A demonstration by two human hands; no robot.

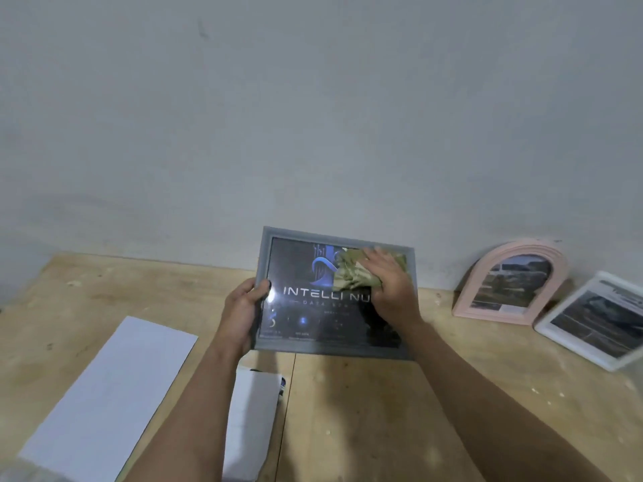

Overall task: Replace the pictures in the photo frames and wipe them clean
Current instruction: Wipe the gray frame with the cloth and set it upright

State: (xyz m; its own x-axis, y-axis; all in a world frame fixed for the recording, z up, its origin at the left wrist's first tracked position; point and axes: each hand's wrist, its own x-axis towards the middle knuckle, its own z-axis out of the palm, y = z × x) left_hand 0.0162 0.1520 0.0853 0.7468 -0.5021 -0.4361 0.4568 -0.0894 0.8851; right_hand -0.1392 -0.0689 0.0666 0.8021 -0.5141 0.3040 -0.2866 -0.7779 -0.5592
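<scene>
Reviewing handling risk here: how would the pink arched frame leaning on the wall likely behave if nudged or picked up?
The pink arched frame looks rigid, so it should lift as one stiff piece. It stands tilted against the wall on a narrow base, so a nudge could probably tip or slide it. Its front likely holds a glazed pane, so treat it as fragile.

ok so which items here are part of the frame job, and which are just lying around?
In the job:
grey frame, held at its left edge by the left hand
cloth, pressed to the glass by the right hand
pink arched frame and white frame, leaning at the wall

Lying about:
large white sheet
smaller white sheet
wooden table
</scene>
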